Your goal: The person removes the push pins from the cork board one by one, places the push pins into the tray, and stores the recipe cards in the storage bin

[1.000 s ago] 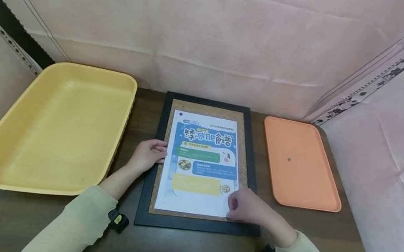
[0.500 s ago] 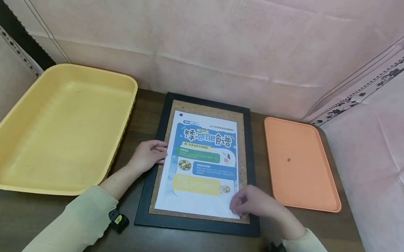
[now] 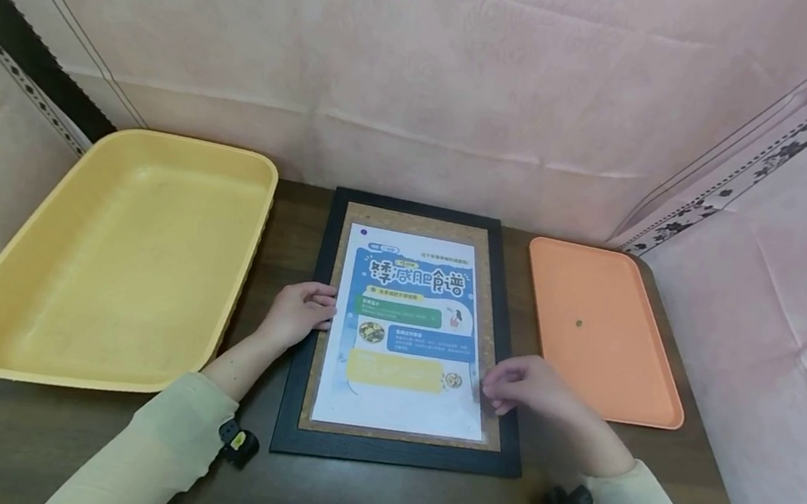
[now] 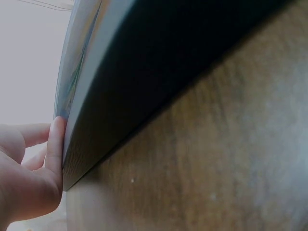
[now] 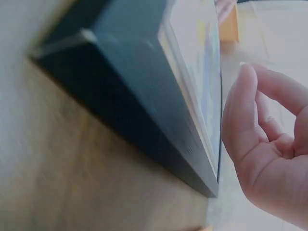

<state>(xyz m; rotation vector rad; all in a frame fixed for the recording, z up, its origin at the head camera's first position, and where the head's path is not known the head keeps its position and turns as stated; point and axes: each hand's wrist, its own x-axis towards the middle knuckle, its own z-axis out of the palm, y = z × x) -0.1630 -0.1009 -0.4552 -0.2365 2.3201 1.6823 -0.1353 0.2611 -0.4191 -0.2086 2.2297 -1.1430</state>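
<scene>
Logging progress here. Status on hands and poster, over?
Left hand on frame, left side. Right hand by right border, nothing visibly held. Poster lying on corkboard, printing unobstructed.

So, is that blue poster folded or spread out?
Spread out: the blue poster shows all four corners, with brown board visible around it inside the black picture frame.

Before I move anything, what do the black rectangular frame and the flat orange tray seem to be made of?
The black rectangular frame looks like painted wood or wood-effect moulding, matte: faint grain lines its lower bar. The flat orange tray is probably smooth plastic: even colour, rounded corners.
</scene>
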